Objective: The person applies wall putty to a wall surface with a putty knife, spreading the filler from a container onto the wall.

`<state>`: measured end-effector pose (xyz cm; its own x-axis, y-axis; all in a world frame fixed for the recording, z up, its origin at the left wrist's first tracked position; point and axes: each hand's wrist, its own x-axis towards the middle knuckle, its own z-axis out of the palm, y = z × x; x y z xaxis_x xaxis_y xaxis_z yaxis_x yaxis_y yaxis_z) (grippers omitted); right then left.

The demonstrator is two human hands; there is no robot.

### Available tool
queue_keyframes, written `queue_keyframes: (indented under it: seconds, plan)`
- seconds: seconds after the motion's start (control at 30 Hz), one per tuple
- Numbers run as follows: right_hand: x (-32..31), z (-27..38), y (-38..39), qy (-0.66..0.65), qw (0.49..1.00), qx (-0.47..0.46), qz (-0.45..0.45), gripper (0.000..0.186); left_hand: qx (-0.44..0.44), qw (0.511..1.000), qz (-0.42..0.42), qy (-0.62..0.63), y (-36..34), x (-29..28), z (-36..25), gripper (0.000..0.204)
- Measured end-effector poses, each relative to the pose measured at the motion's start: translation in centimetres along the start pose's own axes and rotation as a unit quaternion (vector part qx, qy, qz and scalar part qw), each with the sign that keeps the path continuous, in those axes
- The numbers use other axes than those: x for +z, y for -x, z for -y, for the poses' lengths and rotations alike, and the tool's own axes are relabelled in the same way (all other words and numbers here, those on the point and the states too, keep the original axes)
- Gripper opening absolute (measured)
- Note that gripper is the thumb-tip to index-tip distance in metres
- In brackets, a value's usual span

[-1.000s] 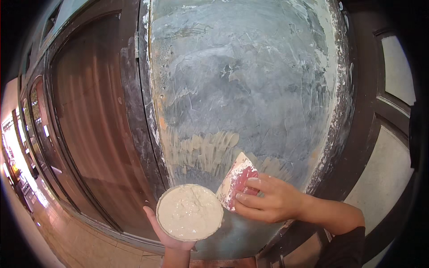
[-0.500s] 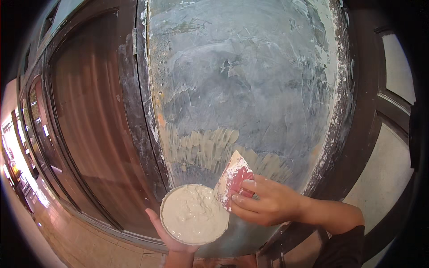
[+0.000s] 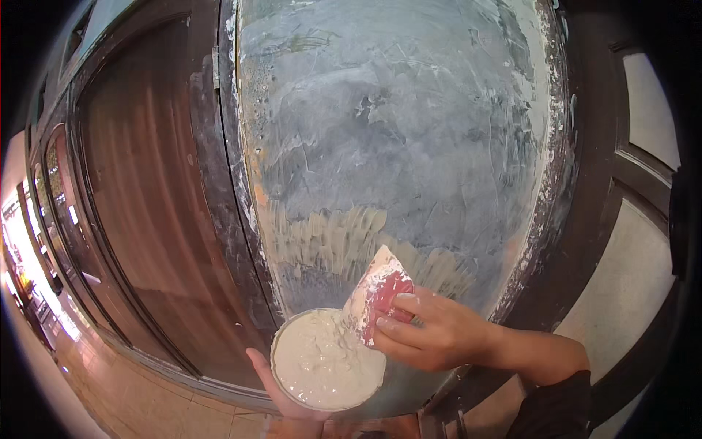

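Scraper [image 3: 389, 291] in front, held at the upper right of the round tub [image 3: 273, 361]: its pointed corner is directed up toward the wall, and its long axis runs from there steeply down and slightly left, with the pale edge facing left. Its flat body is reddish pink and smooth where bare, crusted with rough white smears along the middle. The lower part overlaps the tub's rim in this view; whether it touches the paste [image 3: 325, 369] cannot be told.

The right hand [image 3: 439, 333] comes in from the right, dark sleeve [image 3: 556, 406] behind it, its fingers [image 3: 401, 334] bent and close together, pinching the scraper by its pink face; their tips are whitened. The left hand [image 3: 281, 399] supports the tub from below and the left, thumb apart and pointing up; its other fingers are hidden. The paste is creamy off-white, wet and glossy, lumpy toward the top.

Beyond stands the wall [image 3: 409, 161], mottled blue-grey and scuffed, with beige streaks [image 3: 329, 234] brushed in short upright bands low down. A dark-framed brown panel [image 3: 146, 190] flanks it at left, and a dark frame with pale panels [image 3: 621, 293] at right. Shiny tan floor tiles [image 3: 153, 380] stretch away at lower left.
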<state>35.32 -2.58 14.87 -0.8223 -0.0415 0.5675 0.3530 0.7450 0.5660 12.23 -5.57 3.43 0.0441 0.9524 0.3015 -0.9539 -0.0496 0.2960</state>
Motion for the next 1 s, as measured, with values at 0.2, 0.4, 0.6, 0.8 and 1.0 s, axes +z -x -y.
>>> queue_keyframes:
  seconds: [0.2,0.4,0.6,0.8,1.0]
  plan:
    - [0.3,0.2,0.4,0.003,1.0,0.009,-0.007,0.029,-0.004,1.0,0.009,0.001,0.1,0.3,0.5,0.1]
    - [0.9,0.3,0.6,-0.003,1.0,0.021,0.0,0.029,-0.033,0.999,0.008,0.016,0.1,-0.8,0.8,0.101]
    - [1.8,0.7,0.8,-0.015,0.999,0.037,-0.014,0.027,-0.037,0.999,-0.015,-0.021,-0.1,-1.0,1.7,0.104]
    - [2.7,0.2,0.9,-0.004,0.998,0.047,-0.031,0.023,-0.067,0.995,-0.045,-0.059,0.0,-2.1,2.8,0.104]
    - [0.9,-3.4,1.4,0.046,0.985,0.163,-0.035,0.017,-0.091,0.995,-0.002,0.048,0.5,-4.1,2.5,0.106]
